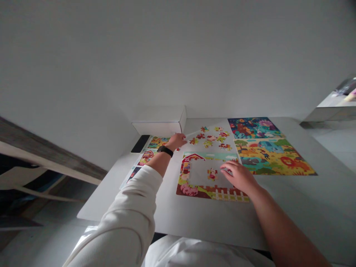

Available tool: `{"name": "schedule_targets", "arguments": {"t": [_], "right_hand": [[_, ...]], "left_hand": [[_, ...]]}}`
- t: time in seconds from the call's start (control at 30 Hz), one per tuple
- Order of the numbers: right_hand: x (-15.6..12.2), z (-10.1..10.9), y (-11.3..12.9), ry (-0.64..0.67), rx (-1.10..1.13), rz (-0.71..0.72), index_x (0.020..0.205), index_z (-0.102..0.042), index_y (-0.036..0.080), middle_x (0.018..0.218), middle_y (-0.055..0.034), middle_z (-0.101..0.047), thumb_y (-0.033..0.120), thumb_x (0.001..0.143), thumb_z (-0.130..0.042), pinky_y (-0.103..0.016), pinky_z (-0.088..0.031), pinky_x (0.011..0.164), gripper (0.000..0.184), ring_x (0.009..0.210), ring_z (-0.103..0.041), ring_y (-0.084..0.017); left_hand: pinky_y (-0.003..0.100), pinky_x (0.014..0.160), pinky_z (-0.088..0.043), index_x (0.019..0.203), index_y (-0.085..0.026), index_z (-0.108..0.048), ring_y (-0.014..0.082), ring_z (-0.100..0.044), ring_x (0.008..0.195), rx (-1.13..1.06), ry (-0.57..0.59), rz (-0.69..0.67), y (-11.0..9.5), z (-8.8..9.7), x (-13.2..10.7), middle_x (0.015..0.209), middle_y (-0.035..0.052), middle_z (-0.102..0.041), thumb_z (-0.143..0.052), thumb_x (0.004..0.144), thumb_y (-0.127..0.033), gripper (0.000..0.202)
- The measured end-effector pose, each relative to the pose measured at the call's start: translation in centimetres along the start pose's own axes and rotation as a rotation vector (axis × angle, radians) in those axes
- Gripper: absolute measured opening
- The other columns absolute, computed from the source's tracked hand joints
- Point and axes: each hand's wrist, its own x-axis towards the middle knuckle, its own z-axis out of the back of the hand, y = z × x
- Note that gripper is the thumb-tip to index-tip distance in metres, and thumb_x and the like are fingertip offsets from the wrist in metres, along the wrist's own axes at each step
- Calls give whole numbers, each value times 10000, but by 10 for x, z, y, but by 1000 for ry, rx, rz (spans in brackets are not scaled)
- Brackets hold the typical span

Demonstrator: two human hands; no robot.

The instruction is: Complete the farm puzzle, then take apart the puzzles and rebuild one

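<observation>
A farm jigsaw puzzle (189, 190) lies on the table with its border put together and its middle mostly bare. Inside that border, a small joined cluster of pieces (212, 174) sits apart from the edges. My right hand (236, 175) rests over the puzzle's right side, thumb and fingers apart, with nothing visible in them. Beyond the puzzle's upper left corner reaches my left hand (177, 141), its fingers stretched toward the loose pieces (208, 144). A small reddish piece (178, 149) shows just below that hand; its fingertips are partly hidden.
Two finished puzzles lie at the right: a dark blue one (254, 128) and a yellow animal one (274, 157). Picture cards (145, 157) lie at the left, beside a black phone (140, 144). A white box (158, 120) stands against the wall.
</observation>
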Motion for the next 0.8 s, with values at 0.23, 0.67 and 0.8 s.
{"name": "schedule_targets", "arguments": {"t": [0.23,0.67,0.8], "right_hand": [[0,2,1,-7,18,-1,1038,-763,284,1075,-66,-797,255,1021,-608,-403,-595,885,159,983,-750,-259],[1,4,2,-28,8,-40,1030,-766,271,1082,-81,-792,252,1017,-609,-409,-589,894,159,1004,-740,-269],[4,4,0,-96,67,-76,1130,-769,257,1176,-103,-781,266,1003,-623,-421,-602,885,194,922,-743,-251]], "left_hand": [[380,909,-563,1086,-196,-798,339,-736,1110,71,20,-18,-36,-12,1,1193,171,-771,-820,812,-498,409],[263,713,-564,1083,-191,-679,144,-711,790,-387,-18,-51,-47,-6,-17,1005,49,-770,-730,920,-272,190],[271,710,-591,1042,-175,-692,135,-715,747,-714,39,-194,-53,-7,-56,918,41,-763,-774,898,-284,199]]}}
